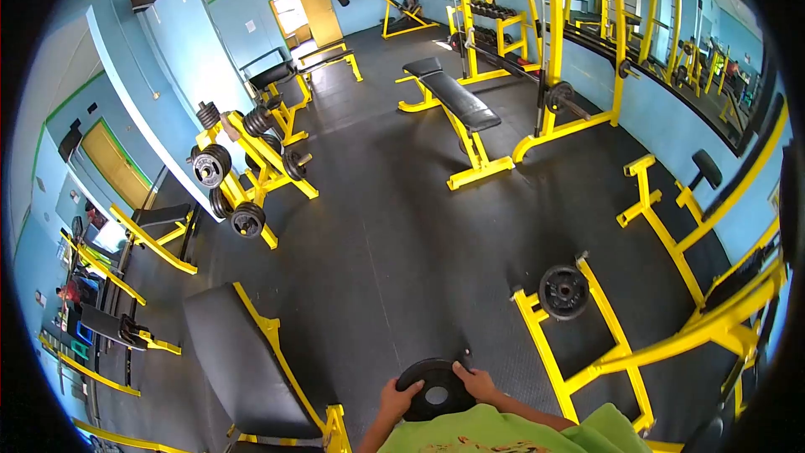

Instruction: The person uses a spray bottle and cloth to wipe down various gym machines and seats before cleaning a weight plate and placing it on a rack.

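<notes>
A black round weight plate [417, 376] with a pale centre is held close against the green shirt at the bottom of the head view. My left hand [396, 398] grips its left edge, the thumb lying over the face. On the right edge, my right hand [476, 382] is closed in the same way, thumb on top. The lower part of the plate is hidden by the shirt. To the right, another black weight plate [563, 292] sits on a yellow frame [616, 331].
A black padded bench [243, 361] stands close on my left. Ahead on the left is a yellow plate rack [268, 169] loaded with several plates. Another bench [457, 99] stands before a yellow barbell frame [553, 50]. A mirror [713, 59] hangs on the right wall.
</notes>
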A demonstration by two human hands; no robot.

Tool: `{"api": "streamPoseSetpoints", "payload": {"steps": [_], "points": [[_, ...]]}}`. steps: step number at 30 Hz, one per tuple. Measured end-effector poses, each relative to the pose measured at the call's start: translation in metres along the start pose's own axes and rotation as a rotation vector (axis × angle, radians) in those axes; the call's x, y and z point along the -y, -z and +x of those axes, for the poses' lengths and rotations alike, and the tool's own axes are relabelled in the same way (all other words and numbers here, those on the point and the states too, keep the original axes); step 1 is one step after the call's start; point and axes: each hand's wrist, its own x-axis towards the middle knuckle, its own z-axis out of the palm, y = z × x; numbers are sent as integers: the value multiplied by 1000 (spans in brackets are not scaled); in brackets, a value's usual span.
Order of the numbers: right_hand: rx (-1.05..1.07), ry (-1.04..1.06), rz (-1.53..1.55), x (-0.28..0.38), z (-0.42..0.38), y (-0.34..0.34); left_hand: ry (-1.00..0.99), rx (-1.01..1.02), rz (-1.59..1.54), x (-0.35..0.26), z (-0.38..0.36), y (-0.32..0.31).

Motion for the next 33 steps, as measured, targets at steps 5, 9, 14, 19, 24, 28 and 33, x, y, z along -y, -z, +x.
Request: {"api": "streamPoseSetpoints", "payload": {"steps": [5,9,14,19,24,28,33], "points": [[72,131,117,121,95,-21,-15,-64,-58,-92,95,30],[302,83,124,229,130,-16,-2,-146,44,-148,157,48],[100,120,37,326,223,-46,39,-134,-38,-194,290,59],[146,104,240,411,334,-65,-38,-97,41,-288,406,94],[46,87,290,510,392,-78,-81,87,140,-360,537,123],[19,14,360,568,449,-84,-67,144,239,-407,614,125],[108,30,291,696,541,-78,40,57,174,-470,727,124]]}}
